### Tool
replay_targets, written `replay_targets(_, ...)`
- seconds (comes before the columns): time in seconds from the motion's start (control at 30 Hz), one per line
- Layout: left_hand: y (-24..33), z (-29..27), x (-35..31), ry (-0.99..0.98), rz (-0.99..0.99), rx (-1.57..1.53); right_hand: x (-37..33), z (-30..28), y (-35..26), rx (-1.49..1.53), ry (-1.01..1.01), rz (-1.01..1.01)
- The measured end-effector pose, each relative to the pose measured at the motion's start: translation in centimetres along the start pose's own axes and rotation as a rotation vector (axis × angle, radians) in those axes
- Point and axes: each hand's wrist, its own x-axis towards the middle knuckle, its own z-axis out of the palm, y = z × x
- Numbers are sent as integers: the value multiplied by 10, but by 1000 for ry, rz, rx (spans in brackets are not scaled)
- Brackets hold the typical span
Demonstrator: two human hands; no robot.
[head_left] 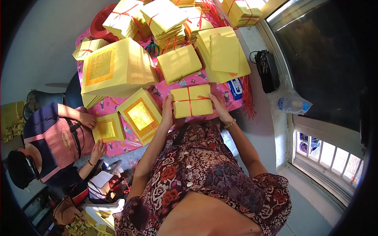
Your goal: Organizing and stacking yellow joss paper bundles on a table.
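At nine o'clock of the yellow paper bundle tied crosswise with red string [191, 101], the left hand [167, 112] clasps its edge. The bundle lies on the pink patterned surface [185, 82]. At three o'clock, the right hand [219, 108] grips the opposite edge.

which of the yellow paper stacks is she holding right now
The red-tied bundle at the table's near edge, between both hands; the other stacks lie untouched farther back.

A matt yellow paper bundle [191, 101] bound with thin red string is lying on glossy pink printed plastic tablecloth [189, 81]; at nine o'clock, shiny gold-foil sheets [139, 116] are glinting.
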Motion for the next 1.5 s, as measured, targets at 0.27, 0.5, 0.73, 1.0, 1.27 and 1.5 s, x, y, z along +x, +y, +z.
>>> replay_targets(0.27,35,30,-18,52,-84,218,-24,17,-32,-97,-163,-25)
replay_targets(0.5,-8,12,-44,-67,374,297,-23,-1,16,-228,-324,-364)
replay_targets(0.73,-13,5,-24,184,321,443,-20,4,18,-622,96,-187)
replay_targets(1.0,-9,10,-8,-44,273,545,-15,32,30,-481,115,-221)
replay_targets(1.27,17,16,-12,-99,266,736,-22,37,17,-398,176,-284)
replay_targets(1.5,10,30,-7,128,202,711,3,38,-5,-649,214,-187)
